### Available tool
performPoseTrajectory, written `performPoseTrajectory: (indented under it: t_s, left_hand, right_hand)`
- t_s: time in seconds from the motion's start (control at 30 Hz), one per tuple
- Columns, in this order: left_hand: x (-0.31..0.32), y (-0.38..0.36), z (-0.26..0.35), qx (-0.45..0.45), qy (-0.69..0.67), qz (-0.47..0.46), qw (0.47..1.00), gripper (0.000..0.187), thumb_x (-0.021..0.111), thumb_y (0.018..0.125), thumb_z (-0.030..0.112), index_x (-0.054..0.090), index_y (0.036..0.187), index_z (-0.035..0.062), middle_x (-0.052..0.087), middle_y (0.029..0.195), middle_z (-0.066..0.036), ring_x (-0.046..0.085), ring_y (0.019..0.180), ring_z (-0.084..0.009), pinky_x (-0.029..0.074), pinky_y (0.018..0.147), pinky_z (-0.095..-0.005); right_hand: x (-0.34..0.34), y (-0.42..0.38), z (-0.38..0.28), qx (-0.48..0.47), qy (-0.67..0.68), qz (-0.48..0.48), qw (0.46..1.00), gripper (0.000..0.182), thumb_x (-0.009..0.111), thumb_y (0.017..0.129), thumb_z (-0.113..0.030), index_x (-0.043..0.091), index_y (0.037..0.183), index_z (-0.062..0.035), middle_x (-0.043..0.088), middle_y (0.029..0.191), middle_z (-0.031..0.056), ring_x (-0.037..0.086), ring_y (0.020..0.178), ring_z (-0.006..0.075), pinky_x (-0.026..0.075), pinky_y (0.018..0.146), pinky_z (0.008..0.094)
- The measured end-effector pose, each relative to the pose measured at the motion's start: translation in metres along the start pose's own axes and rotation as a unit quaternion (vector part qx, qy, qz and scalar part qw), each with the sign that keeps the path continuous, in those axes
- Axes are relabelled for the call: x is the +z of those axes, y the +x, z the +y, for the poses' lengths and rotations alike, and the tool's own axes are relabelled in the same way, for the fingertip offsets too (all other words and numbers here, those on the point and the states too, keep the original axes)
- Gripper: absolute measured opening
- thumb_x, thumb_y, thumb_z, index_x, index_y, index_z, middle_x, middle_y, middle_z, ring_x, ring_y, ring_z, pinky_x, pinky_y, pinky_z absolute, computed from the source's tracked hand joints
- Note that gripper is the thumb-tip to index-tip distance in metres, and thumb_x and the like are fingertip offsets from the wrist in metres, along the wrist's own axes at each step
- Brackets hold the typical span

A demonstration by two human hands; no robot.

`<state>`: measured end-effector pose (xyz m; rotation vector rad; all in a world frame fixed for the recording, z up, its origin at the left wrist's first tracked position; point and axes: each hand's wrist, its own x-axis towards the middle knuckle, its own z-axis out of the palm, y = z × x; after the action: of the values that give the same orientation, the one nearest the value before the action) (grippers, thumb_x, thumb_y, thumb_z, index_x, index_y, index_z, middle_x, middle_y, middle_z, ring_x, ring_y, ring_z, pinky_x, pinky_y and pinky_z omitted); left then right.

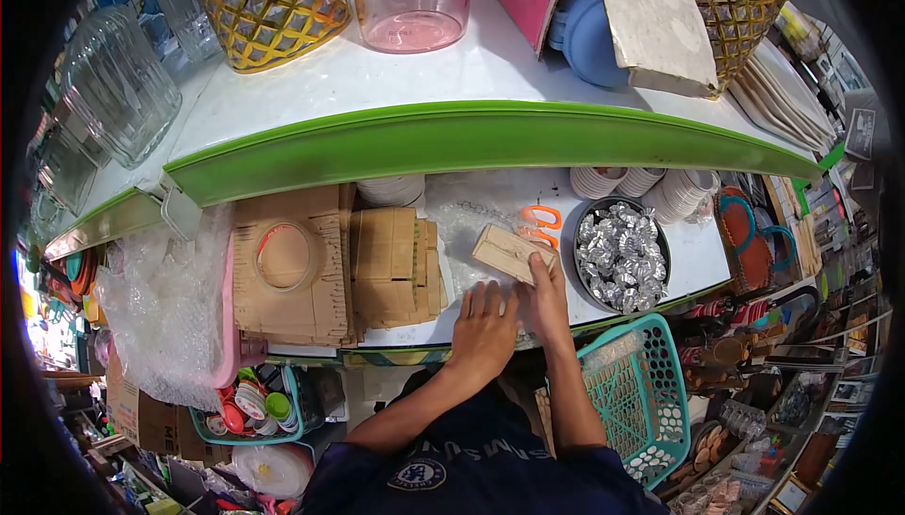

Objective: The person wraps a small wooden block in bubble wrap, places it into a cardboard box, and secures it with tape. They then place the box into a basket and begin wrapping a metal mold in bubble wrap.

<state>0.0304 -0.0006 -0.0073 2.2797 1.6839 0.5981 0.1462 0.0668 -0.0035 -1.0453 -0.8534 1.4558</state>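
My right hand [547,296] grips the near right end of a small, pale rectangular block [501,249] that looks like wood, its thumb across the top. The block is tilted over the white lower shelf. My left hand [487,326] is just beside the right one, palm down near the shelf's front edge, fingers stretched out and holding nothing. Crumpled clear plastic wrap [464,218] lies behind and left of the block. Orange-handled scissors [544,216] rest just behind it. To the right stands a dark round pan [577,275] filled with crumpled-looking silvery foil pieces.
Flattened cardboard [325,303] with a tape roll [287,258] on it stands left, beside more folded cardboard [385,251]. A green-edged upper shelf [490,138] overhangs the back. A turquoise basket [681,392] is below right; bubble wrap [156,317] hangs far left.
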Motion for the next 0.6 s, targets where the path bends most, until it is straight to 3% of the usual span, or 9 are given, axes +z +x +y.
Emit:
performPoseTrajectory:
  t_s: [0.07,0.2,0.3,0.37,0.4,0.43,0.5,0.53,0.6]
  left_hand:
    - [-0.004,-0.002,-0.001,-0.026,-0.002,-0.036,0.999,0.051,0.063,0.095,0.031,0.057,0.129,-0.0073,0.046,0.142,-0.029,0.036,0.141,-0.0452,0.030,0.117,-0.0533]
    - [-0.006,-0.002,0.003,-0.037,0.072,-0.071,0.994,0.059,0.064,0.094,0.037,0.054,0.134,-0.0049,0.043,0.146,-0.028,0.033,0.143,-0.0452,0.031,0.117,-0.0534]
    - [0.004,0.003,0.004,-0.037,0.051,-0.068,0.996,0.062,0.063,0.095,0.040,0.051,0.140,-0.0007,0.038,0.151,-0.026,0.030,0.145,-0.0444,0.028,0.117,-0.0553]
    - [0.010,0.003,0.002,0.005,0.021,0.004,1.000,0.065,0.061,0.095,0.043,0.049,0.144,0.0021,0.035,0.154,-0.026,0.027,0.147,-0.0431,0.022,0.119,-0.0567]
    - [0.014,0.003,-0.002,0.005,0.022,0.003,1.000,0.065,0.061,0.095,0.043,0.049,0.144,0.0021,0.035,0.154,-0.026,0.027,0.147,-0.0431,0.022,0.119,-0.0567]
    - [0.017,0.001,-0.008,0.010,0.022,0.000,1.000,0.066,0.060,0.096,0.044,0.047,0.146,0.0037,0.033,0.156,-0.026,0.027,0.148,-0.0426,0.019,0.120,-0.0573]
    - [0.019,-0.002,-0.009,0.015,0.021,-0.003,1.000,0.067,0.059,0.096,0.045,0.045,0.148,0.0052,0.032,0.157,-0.026,0.026,0.148,-0.0421,0.017,0.121,-0.0578]
    - [0.020,-0.002,-0.009,0.008,0.021,0.003,1.000,0.068,0.061,0.095,0.044,0.045,0.148,0.0052,0.033,0.157,-0.025,0.027,0.148,-0.0410,0.016,0.121,-0.0580]
    - [0.020,-0.002,-0.008,0.001,0.022,0.011,1.000,0.069,0.062,0.094,0.043,0.045,0.149,0.0052,0.033,0.157,-0.025,0.027,0.148,-0.0399,0.014,0.121,-0.0581]
  right_hand:
    - [-0.002,-0.003,-0.008,-0.005,-0.023,0.001,1.000,0.038,0.053,0.106,-0.025,0.048,0.137,-0.0044,0.058,0.130,0.0100,0.054,0.118,0.0166,0.040,0.104,0.0318]
    - [-0.008,0.001,-0.015,-0.064,-0.106,-0.019,0.992,0.033,0.055,0.105,-0.022,0.050,0.132,-0.0047,0.059,0.125,0.0098,0.053,0.115,0.0150,0.040,0.101,0.0299]
    - [-0.010,0.012,-0.013,-0.088,-0.115,-0.020,0.989,0.032,0.055,0.104,-0.022,0.051,0.131,-0.0055,0.060,0.122,0.0107,0.053,0.113,0.0150,0.041,0.100,0.0302]
    - [-0.009,0.023,-0.014,-0.133,-0.098,0.011,0.986,0.031,0.053,0.105,-0.022,0.051,0.131,-0.0052,0.059,0.122,0.0115,0.054,0.112,0.0153,0.041,0.098,0.0291]
    - [-0.010,0.030,-0.016,-0.154,-0.142,0.028,0.977,0.034,0.050,0.106,-0.025,0.050,0.133,-0.0055,0.059,0.122,0.0129,0.057,0.111,0.0175,0.046,0.096,0.0321]
    - [-0.009,0.037,-0.016,-0.154,-0.142,0.028,0.977,0.034,0.050,0.106,-0.025,0.050,0.133,-0.0055,0.059,0.122,0.0129,0.057,0.111,0.0175,0.046,0.096,0.0321]
    - [-0.004,0.049,-0.017,-0.104,0.025,0.036,0.994,0.036,0.048,0.107,-0.029,0.047,0.135,-0.0063,0.058,0.124,0.0137,0.061,0.110,0.0204,0.053,0.092,0.0362]
    - [-0.009,0.060,-0.009,-0.097,0.027,0.034,0.994,0.039,0.046,0.107,-0.032,0.045,0.137,-0.0070,0.057,0.126,0.0135,0.063,0.110,0.0228,0.058,0.087,0.0393]
    - [-0.010,0.070,-0.003,-0.076,0.005,0.030,0.997,0.040,0.047,0.107,-0.034,0.045,0.136,-0.0075,0.057,0.126,0.0130,0.062,0.108,0.0221,0.058,0.087,0.0382]
